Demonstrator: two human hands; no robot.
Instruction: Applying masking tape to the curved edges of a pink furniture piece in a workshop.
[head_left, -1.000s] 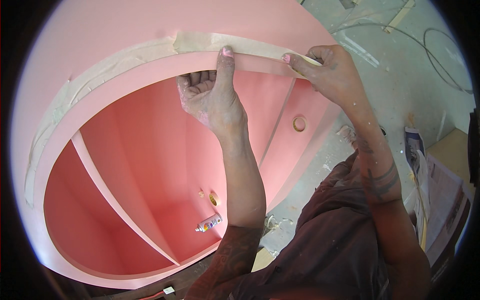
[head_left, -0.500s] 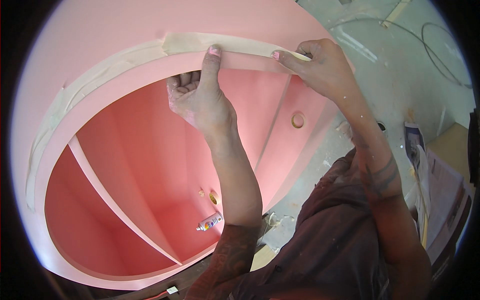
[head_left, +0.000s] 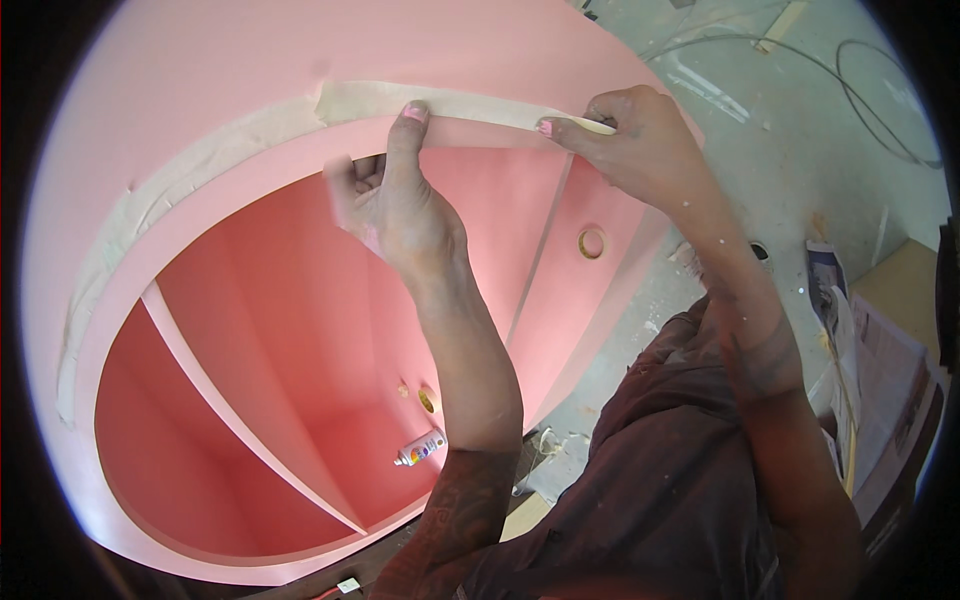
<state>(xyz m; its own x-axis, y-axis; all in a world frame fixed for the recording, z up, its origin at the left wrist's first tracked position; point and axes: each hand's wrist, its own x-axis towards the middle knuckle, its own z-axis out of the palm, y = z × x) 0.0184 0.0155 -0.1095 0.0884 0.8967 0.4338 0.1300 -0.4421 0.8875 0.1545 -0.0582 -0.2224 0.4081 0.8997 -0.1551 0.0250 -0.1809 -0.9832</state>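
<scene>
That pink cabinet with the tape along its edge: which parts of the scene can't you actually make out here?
- Head view: the tape strip ends inside the right hand, so its free end or any roll is hidden.
- The left hand has its curled fingers behind the pink cabinet edge.
- The small can deep inside is too small to identify.
- The cabinet's far left is cut off by the fisheye rim.

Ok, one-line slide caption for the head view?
Left hand presses masking tape onto a pink cabinet edge while right hand pinches its free end.
</scene>
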